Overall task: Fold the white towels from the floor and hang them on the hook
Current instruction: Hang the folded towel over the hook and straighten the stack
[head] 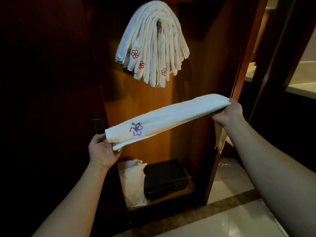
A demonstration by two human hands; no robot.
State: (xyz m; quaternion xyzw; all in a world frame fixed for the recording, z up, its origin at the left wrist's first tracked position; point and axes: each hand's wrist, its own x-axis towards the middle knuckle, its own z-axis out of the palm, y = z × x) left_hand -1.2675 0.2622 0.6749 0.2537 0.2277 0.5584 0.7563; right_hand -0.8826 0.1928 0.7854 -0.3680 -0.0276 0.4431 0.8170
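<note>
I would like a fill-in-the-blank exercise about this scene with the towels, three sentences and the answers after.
1. The folded white towel held between the left hand and right hand carries an embroidered flower coloured ____.
2. The bundle of white towels hangs ____ the held towel.
3. On the wooden cabinet floor, the black box lies to the ____ of the white pillow.

Answers: purple; above; right

Looks like a hotel room, entry closet area. Dark wood wardrobe (196, 103) with warm lit back panel, small black safe (166, 178) on its bottom shelf beside a white bagged pillow (132, 182) (typical hotel kit). Stack of identical white towels (152, 47) with embroidered flower logos hung on one hook. Polished marble floor (239, 218) with darker border strip; bright bathroom-like counter (301, 88) visible at right.
</note>
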